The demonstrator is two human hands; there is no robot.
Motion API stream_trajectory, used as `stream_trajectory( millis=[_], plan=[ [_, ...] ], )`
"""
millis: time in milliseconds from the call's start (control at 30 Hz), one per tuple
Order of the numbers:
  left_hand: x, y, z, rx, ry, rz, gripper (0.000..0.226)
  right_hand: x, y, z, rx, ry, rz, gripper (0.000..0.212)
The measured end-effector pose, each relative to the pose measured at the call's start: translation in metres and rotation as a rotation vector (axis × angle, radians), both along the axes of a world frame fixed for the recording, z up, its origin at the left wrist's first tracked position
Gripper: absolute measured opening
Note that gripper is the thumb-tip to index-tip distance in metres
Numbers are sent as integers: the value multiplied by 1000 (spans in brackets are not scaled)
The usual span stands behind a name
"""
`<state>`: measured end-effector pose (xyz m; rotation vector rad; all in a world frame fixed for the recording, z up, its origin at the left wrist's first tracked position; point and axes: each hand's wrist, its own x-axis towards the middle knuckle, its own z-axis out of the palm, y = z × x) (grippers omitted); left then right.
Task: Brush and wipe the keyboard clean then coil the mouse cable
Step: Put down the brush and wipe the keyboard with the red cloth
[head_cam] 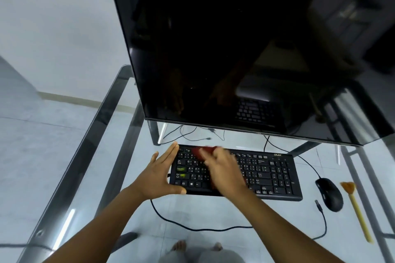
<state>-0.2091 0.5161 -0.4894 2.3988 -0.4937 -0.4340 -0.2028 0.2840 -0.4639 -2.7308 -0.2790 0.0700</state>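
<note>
Your left hand point(159, 174) braces the keyboard's point(267, 175) left edge, fingers spread; your right hand point(222, 168) presses a red cloth point(202, 151) there. Mouse point(330, 194) and brush point(357, 211) crowd the tabletop's point(106, 156) right edge.

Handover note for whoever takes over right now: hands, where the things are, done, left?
Left hand: open, braced on the keyboard at its left end.
Right hand: pressing a red cloth on the left-hand keys, motion-blurred.
Brush: lying on the glass desk, right of the mouse.
Done: can't tell if brushing happened.
Left: finish wiping; mouse cable lies loose, uncoiled.
</note>
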Motion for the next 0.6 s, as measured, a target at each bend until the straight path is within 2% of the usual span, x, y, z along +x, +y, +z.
stream_trajectory(
  millis=[33,100,167,233,267,367,400,433,533,567,600],
  plan=[
    [0,0,1,-1,3,2,130,7,1,-1,-13,-64,-89,25],
    [-1,1,1,-12,5,14,131,6,18,-4,2,-114,-88,33],
    [-2,1,0,-32,11,23,132,-10,41,0,61,-22,114,25],
    [-2,1,2,-48,20,29,133,-14,46,3,-21,-62,338,43],
    [-2,1,3,-49,22,34,133,-6,39,1,-56,-50,311,49],
    [-2,0,4,-49,20,40,134,24,35,-4,37,-50,-86,36],
    [-2,0,4,-52,18,45,134,23,46,0,28,-18,-119,32],
    [-3,0,3,-58,12,48,134,17,60,2,60,-5,-86,29],
    [-4,1,3,-74,11,50,134,0,70,0,33,19,260,35],
    [-4,1,3,-77,10,51,134,8,58,0,7,20,288,38],
    [-4,1,4,-79,7,53,134,17,49,4,-9,17,203,34]
  ],
)
